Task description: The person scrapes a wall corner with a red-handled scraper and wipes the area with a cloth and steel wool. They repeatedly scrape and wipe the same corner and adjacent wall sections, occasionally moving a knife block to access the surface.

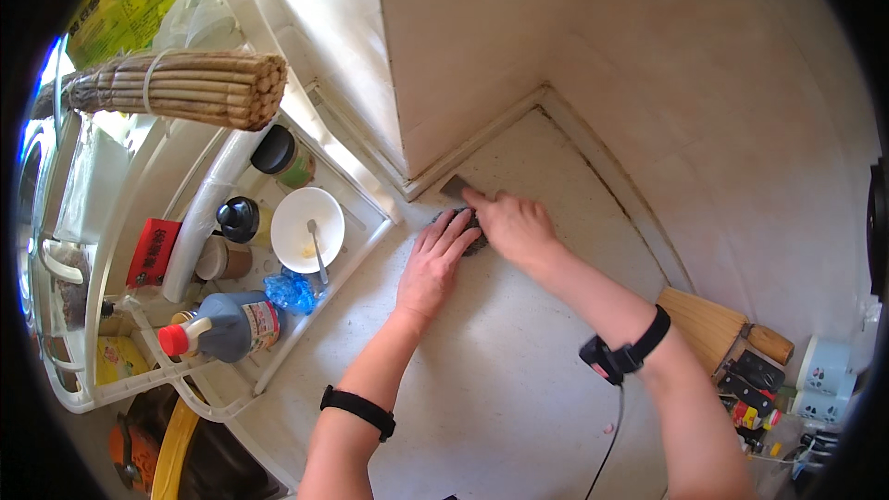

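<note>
My left hand lies over a dark grey scouring pad, its fingers spread across the top and pressing it to the white counter. Just right of it, my right hand grips a flat grey metal scraper, with the index finger stretched along it. The blade lies close to the wall corner and the dirty seam at the counter's back. Its handle is hidden in my fist. Dark specks dot the counter around both hands.
To the left, a white plastic rack holds a white bowl with a spoon, a blue-grey jug and jars. A bundled straw brush juts above it. At right stand a wooden knife block and light-blue cups.
</note>
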`<state>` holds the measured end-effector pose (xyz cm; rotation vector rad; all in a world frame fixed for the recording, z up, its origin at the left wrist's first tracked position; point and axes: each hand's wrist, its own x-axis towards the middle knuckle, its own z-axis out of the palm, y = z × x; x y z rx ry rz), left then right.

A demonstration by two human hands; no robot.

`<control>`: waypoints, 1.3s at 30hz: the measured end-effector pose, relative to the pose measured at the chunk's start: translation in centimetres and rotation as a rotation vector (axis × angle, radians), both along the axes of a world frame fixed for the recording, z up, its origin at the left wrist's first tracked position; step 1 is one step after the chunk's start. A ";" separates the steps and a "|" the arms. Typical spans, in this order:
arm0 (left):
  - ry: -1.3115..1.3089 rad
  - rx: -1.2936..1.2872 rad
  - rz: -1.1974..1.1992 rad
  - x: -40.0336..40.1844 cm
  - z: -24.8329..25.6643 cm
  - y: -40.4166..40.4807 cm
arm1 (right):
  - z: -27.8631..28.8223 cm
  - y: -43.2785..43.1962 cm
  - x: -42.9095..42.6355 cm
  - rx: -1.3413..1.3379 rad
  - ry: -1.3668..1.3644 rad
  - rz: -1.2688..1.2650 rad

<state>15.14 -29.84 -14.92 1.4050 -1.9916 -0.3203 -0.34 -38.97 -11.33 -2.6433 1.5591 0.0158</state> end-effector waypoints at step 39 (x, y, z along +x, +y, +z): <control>-0.315 -0.068 -0.064 -13.0 2.2 -20.3 | -2.2 15.9 -17.2 -0.141 -0.333 -0.421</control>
